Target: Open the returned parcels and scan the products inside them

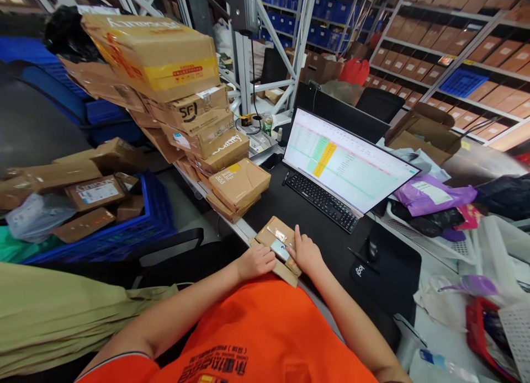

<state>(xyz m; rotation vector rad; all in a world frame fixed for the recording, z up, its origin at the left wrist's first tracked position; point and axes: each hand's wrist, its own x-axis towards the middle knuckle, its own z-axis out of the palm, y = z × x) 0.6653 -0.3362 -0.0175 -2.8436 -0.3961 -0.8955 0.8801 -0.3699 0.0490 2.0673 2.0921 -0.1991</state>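
A small flat cardboard box (271, 227) lies at the desk's front edge, close against my body, with a flap tilted toward me. Shiny clear film or tape and a pale blue-white piece (280, 249) show on it; what that piece is I cannot make out. My left hand (257, 261) is closed at the box's left side, fingers curled over its edge. On the right side, my right hand (307, 253) grips the box with the thumb on top, its index finger stretched along the edge. The undersides of both hands are hidden.
Stacked parcels (240, 184) line the desk's left side. A monitor (348, 157), keyboard (321, 200) and mouse (372, 249) stand beyond the box. A blue crate (161, 206) of parcels is at left. White baskets (434, 239) with bagged items stand right.
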